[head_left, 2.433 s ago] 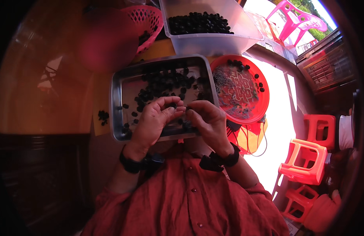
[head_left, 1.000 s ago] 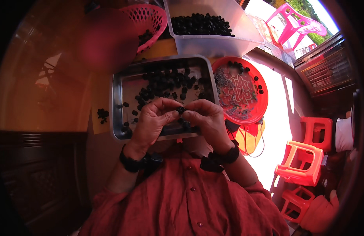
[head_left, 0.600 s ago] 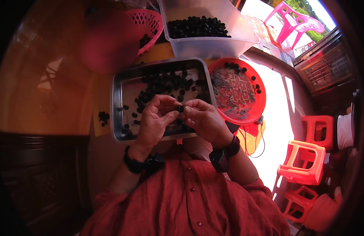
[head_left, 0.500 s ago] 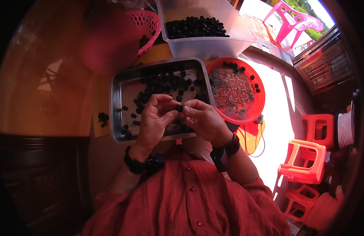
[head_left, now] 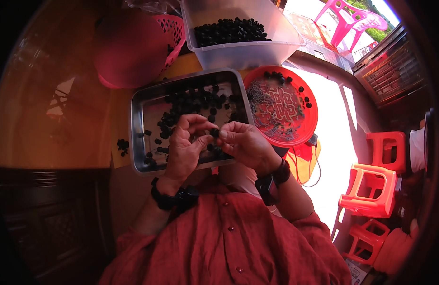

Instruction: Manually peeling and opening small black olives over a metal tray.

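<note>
Above the near part of a steel tray (head_left: 144, 167), my two hands meet at a small black round piece (head_left: 214, 133). My left hand (head_left: 185, 142) pinches it between thumb and fingers. From the other side my right hand (head_left: 248, 143) presses thumb and forefinger together right against the piece; whatever lies between those tips is too small to make out. Many similar black pieces (head_left: 191, 102) lie loose in the tray. To its right, a round red tray (head_left: 310, 118) holds thin grey metal bits (head_left: 262, 102) and several black pieces along its far and right rim.
Behind the steel tray stands a translucent bin (head_left: 248, 56) with a heap of black pieces. A pink basket (head_left: 174, 40) is at its left, by a wooden tabletop (head_left: 53, 123). Red stools (head_left: 369, 190) stand at the right, with a cable (head_left: 319, 166) nearer the trays.
Both hands stay together over the tray, and the black piece shows more clearly between their fingertips. The view has shifted slightly; the trays and bin appear a little further left.
</note>
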`<action>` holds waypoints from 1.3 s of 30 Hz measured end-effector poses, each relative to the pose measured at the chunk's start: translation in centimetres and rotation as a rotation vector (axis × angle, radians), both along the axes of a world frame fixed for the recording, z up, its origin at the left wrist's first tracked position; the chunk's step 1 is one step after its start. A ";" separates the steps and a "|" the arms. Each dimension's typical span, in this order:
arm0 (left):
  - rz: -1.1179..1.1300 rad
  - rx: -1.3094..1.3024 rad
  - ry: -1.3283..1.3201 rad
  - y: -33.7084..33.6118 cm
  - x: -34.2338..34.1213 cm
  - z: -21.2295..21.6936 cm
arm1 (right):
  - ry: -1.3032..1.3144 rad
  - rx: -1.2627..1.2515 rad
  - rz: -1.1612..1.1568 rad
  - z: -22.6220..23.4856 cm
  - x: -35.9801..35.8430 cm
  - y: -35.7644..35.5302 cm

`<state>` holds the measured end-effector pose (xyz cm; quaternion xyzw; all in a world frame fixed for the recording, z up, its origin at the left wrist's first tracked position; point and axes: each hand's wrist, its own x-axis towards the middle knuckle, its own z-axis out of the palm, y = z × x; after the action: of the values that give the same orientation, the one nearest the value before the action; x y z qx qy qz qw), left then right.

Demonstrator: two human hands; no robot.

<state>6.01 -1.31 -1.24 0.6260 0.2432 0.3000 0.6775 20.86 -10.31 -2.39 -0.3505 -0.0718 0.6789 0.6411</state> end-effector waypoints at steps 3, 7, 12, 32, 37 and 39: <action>-0.018 0.001 -0.004 0.0 0.0 -0.2 | -0.066 -0.010 0.005 0.3 0.0 -0.2; -0.035 0.059 0.049 0.1 -0.1 0.2 | -0.181 -0.015 -0.005 0.7 -0.2 -0.4; -0.053 0.189 0.095 -0.1 -0.3 0.4 | -0.239 -0.008 0.011 1.1 -0.3 -0.5; 0.131 0.141 0.187 0.6 -1.6 0.7 | -0.190 0.075 -0.054 4.7 3.4 2.5; 0.269 0.149 0.432 3.7 -4.6 -1.5 | -0.190 0.295 -0.311 8.9 6.0 5.1; 0.297 0.233 0.481 3.6 -5.2 -1.4 | -0.894 0.392 -0.236 7.1 5.0 5.0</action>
<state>0.81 2.33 -2.68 0.7102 0.4494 0.2646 0.4730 25.87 -5.29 4.69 -0.4858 -0.4256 0.3588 0.6739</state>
